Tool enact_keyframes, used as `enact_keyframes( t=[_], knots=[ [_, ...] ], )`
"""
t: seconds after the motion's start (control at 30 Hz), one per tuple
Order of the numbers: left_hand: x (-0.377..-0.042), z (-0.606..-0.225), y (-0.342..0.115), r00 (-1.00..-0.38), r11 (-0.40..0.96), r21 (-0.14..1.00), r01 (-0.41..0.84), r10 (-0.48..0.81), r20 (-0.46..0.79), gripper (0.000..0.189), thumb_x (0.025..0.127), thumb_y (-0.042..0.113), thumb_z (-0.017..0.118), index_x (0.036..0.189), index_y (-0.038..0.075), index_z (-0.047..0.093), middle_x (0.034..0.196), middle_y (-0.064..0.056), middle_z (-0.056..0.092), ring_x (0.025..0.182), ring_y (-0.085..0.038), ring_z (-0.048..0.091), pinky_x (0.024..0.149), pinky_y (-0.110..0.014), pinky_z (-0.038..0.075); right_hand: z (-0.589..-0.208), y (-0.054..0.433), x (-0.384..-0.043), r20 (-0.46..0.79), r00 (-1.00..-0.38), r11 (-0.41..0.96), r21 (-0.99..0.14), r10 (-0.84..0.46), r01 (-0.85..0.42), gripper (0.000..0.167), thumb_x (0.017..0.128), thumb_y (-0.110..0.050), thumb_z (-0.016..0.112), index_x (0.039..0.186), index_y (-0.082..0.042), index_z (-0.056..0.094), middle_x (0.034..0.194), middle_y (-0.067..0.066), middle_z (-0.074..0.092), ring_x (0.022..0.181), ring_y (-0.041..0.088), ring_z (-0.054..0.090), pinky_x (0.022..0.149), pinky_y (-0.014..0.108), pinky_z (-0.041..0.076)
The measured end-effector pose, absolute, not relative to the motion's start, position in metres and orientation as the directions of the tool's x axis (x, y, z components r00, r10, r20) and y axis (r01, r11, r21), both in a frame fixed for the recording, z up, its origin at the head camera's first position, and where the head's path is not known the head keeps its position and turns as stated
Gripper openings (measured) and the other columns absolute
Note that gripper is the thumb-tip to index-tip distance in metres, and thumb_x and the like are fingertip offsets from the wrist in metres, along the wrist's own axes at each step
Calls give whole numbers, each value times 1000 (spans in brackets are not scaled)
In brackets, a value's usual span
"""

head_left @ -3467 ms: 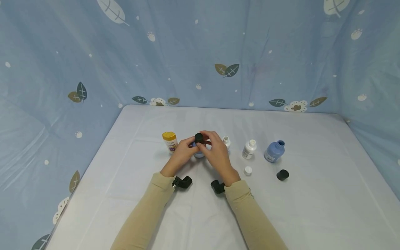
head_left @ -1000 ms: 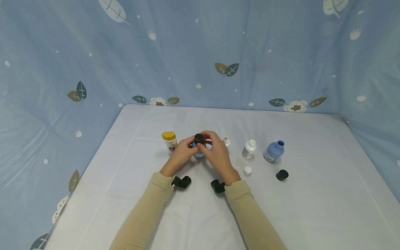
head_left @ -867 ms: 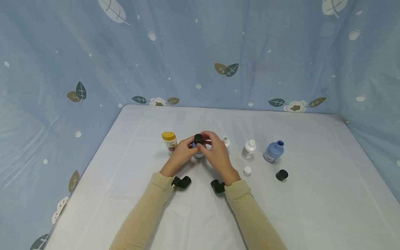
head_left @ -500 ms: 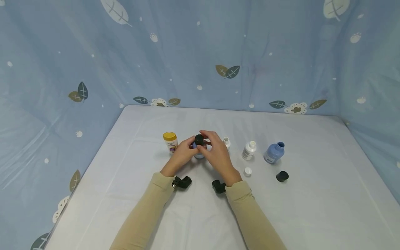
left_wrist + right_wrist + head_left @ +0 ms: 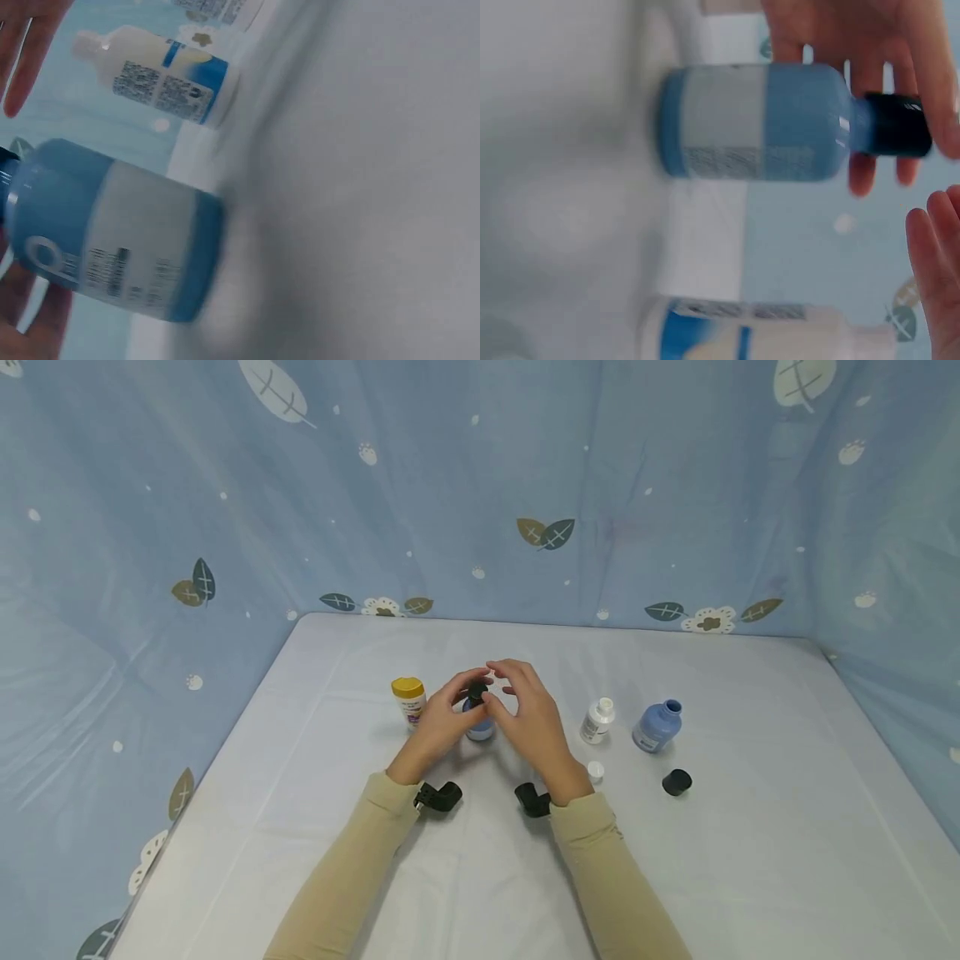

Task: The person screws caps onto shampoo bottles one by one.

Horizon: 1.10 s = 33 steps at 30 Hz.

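A blue bottle [image 5: 480, 729] with a black cap [image 5: 477, 690] on its neck stands upright between the two hands. My left hand [image 5: 441, 720] is around the neck and cap, its long fingers extended behind them and the thumb across the cap end in the right wrist view. To the right, my right hand [image 5: 534, 727] has its fingers spread and apart from the cap; they hold nothing. A white bottle [image 5: 172, 75] beside the blue one is hidden behind my right hand in the head view. Close to my left hand stands a white bottle with a yellow cap [image 5: 408, 687].
Farther right stand another white bottle [image 5: 597, 722] and an uncapped blue bottle [image 5: 657, 727]. In front of them lie a white cap [image 5: 596, 772], partly behind the right wrist, and a black cap [image 5: 677, 782]. Blue patterned cloth [image 5: 480, 485] hangs behind the white table [image 5: 787, 860].
Both hands had fingers pressed at the blue bottle's black cap. Now my right hand has come off it to the right, and my left fingers have loosened and lifted slightly.
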<state>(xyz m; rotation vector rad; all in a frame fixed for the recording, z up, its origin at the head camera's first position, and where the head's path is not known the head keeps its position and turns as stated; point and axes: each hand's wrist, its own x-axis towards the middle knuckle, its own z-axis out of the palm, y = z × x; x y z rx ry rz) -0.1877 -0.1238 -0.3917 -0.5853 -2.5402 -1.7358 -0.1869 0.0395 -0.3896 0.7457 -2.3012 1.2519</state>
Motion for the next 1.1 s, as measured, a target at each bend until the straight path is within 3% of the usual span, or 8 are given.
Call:
enact_keyframes(
  t=[0.23,0.37,0.53,0.73,1.0,1.1],
  knots=[
    [-177,-367,-122,-842,275,796,539,184,507,38,85,15,62,122,10,53,118,-5,53,115,-13,43,99,-32,29,-375,58,-185,538,-783,427,-657,-312,-621,36,90,-23,53,125,-14,50,108,-2,56,97,10,54,79,27,46],
    [-170,-354,-119,-791,216,761,612,148,594,30,86,9,59,115,2,56,111,-7,57,109,-16,49,96,-35,34,-365,67,-182,469,-800,454,-660,-373,-599,38,90,-23,54,126,-15,49,107,-2,57,96,10,54,80,28,46],
    [-164,-345,-113,-773,151,759,633,180,609,28,87,5,57,113,-2,55,110,-11,57,106,-20,52,90,-42,40,-357,75,-180,337,-825,487,-681,-454,-547,35,90,-25,54,124,-17,51,108,-4,56,96,8,53,80,29,46],
    [-159,-346,-103,-772,139,764,630,222,596,26,87,3,55,113,-2,55,110,-13,56,101,-26,53,86,-37,43,-352,87,-178,177,-849,515,-727,-498,-454,37,90,-36,51,124,-20,52,116,-8,53,98,7,52,80,29,46],
    [-155,-356,-89,-822,132,824,551,255,509,29,90,11,53,118,2,54,116,-10,53,104,-30,52,86,-34,42,-350,102,-176,159,-847,494,-751,-507,-437,32,90,-33,52,118,-18,55,115,-5,54,99,10,52,83,33,44],
    [-151,-355,-86,-838,132,841,525,256,482,29,91,12,51,120,5,54,119,-9,52,107,-26,51,86,-35,43,-354,105,-174,155,-841,487,-755,-519,-439,33,89,-35,52,118,-19,55,115,-5,55,99,10,53,83,33,44]
  ],
)
